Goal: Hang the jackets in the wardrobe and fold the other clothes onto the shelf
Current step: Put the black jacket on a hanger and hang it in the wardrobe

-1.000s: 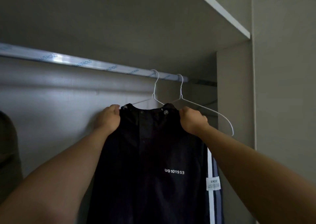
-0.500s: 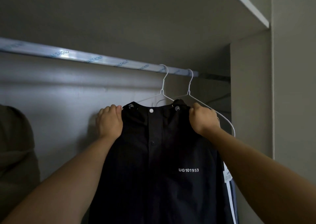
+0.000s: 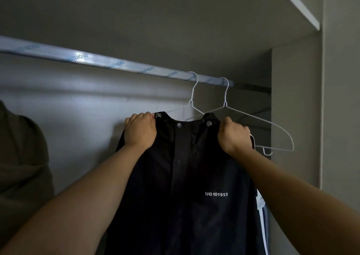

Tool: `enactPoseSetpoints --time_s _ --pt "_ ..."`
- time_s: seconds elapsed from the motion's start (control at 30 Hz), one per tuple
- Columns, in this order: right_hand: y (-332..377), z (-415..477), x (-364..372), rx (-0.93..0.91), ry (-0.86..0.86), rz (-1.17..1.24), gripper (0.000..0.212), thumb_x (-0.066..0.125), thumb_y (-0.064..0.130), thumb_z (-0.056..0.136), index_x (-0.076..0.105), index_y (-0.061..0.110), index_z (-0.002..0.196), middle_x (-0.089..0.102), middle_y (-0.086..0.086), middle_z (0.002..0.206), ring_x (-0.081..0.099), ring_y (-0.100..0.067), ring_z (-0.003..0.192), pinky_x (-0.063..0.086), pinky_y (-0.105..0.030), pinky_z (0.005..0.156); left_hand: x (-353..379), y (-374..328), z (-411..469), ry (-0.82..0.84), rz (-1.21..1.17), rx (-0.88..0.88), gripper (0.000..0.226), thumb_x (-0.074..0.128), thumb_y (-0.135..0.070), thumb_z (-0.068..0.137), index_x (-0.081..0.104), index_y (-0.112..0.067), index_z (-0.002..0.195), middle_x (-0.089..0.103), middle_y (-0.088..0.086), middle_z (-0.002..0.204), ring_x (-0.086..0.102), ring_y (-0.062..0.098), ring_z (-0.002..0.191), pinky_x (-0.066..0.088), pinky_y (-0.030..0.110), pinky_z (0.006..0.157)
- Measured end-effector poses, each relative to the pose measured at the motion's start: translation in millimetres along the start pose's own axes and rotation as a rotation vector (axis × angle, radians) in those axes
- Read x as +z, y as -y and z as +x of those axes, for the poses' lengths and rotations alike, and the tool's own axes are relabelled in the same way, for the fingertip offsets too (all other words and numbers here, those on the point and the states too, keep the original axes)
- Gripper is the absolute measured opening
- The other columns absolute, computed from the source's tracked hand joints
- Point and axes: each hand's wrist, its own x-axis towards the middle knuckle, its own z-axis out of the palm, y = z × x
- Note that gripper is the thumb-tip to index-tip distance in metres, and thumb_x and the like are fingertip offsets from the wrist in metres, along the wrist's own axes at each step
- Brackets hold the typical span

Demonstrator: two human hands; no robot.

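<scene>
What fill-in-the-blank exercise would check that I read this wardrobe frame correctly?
1. The left hand and the right hand grip the dark jacket, whose white chest print reads ____.
2. ____ wire hangers hook over the rail.
3. Those hangers are ____ in colour.

Missing words: UG101953; Two; white
</scene>
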Motion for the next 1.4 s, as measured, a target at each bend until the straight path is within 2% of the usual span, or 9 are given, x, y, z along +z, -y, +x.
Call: enactPoseSetpoints --time_s 0.1,0.4,0.5,0.7,0.9,1.03,1.13,1.3,1.4 --pt "0 1 2 -0.005 0.005 0.005 0.014 0.035 0.025 0.096 0.042 0.017 0.086 0.067 -0.013 0.089 0.060 -0.039 0.085 0.033 -0.045 0.079 0 3 0 -0.005 0.005 0.008 0.034 0.033 -0.022 0.103 0.057 -0.012 0.081 0.069 0.011 0.085 0.058 0.033 0.082 0.031 0.039 0.074" --pt "4 9 2 -0.013 0.002 0.020 0.013 0.035 0.023 0.095 0.043 0.018 0.087 0.064 -0.006 0.080 0.054 -0.032 0.072 0.029 -0.043 0.077 10 -5 -8 0.022 0.048 -0.016 0.028 0.040 -0.022 0.103 0.062 -0.009 0.091 0.069 0.009 0.089 0.060 0.032 0.086 0.037 0.042 0.080" --pt "8 9 1 -0.019 0.010 0.033 0.015 0.034 0.023 0.097 0.044 0.018 0.087 0.061 -0.003 0.077 0.058 -0.033 0.076 0.031 -0.043 0.078 12 -8 -7 0.024 0.061 -0.034 0.027 0.040 -0.023 0.103 0.062 -0.011 0.095 0.069 0.007 0.092 0.059 0.030 0.088 0.037 0.041 0.082" --pt "18 8 1 -0.013 0.046 0.101 0.016 0.033 0.023 0.100 0.042 0.016 0.088 0.067 -0.015 0.094 0.051 -0.036 0.078 0.035 -0.044 0.081 5 -30 5 0.001 0.074 -0.010 0.028 0.036 -0.025 0.104 0.061 -0.014 0.101 0.069 0.005 0.095 0.061 0.029 0.090 0.035 0.041 0.082" --pt "20 1 1 -0.044 0.042 0.152 0.020 0.034 0.027 0.103 0.043 0.014 0.091 0.067 -0.020 0.099 0.060 -0.044 0.091 0.039 -0.043 0.075 2 -29 6 -0.025 0.051 0.048 0.025 0.041 -0.025 0.104 0.063 -0.012 0.103 0.067 0.007 0.095 0.061 0.030 0.089 0.036 0.040 0.081" --pt "4 -1 -1 -0.084 0.010 0.100 0.016 0.038 0.023 0.102 0.043 0.015 0.089 0.068 -0.019 0.095 0.060 -0.046 0.087 0.033 -0.041 0.071 1 -5 -3 -0.060 0.051 0.074 0.029 0.039 -0.024 0.103 0.063 -0.010 0.094 0.068 0.008 0.085 0.060 0.031 0.079 0.039 0.042 0.076" --pt "-5 -5 -3 -0.145 -0.013 0.063 0.025 0.040 0.018 0.101 0.034 0.024 0.078 0.065 -0.015 0.087 0.058 -0.045 0.080 0.039 -0.045 0.073 3 15 -14 -0.065 0.078 0.074 0.034 0.035 -0.025 0.102 0.062 -0.009 0.087 0.067 0.010 0.081 0.058 0.033 0.076 0.040 0.042 0.072" --pt "-16 -2 -8 -0.156 -0.032 0.011 0.028 0.038 0.026 0.104 0.033 0.025 0.076 0.053 -0.003 0.069 0.055 -0.037 0.069 0.031 -0.039 0.064 4 11 -22 -0.059 0.065 0.016 0.044 0.025 -0.030 0.101 0.060 -0.009 0.084 0.065 0.012 0.082 0.058 0.037 0.078 0.041 0.044 0.072" --pt "-22 -1 -10 -0.173 0.012 -0.021 0.029 0.032 0.033 0.105 0.034 0.027 0.077 0.048 0.003 0.066 0.051 -0.028 0.064 0.034 -0.039 0.066 2 10 -25 -0.063 0.058 0.000 0.051 0.018 -0.033 0.100 0.060 -0.009 0.084 0.065 0.012 0.082 0.057 0.037 0.078 0.040 0.045 0.072"
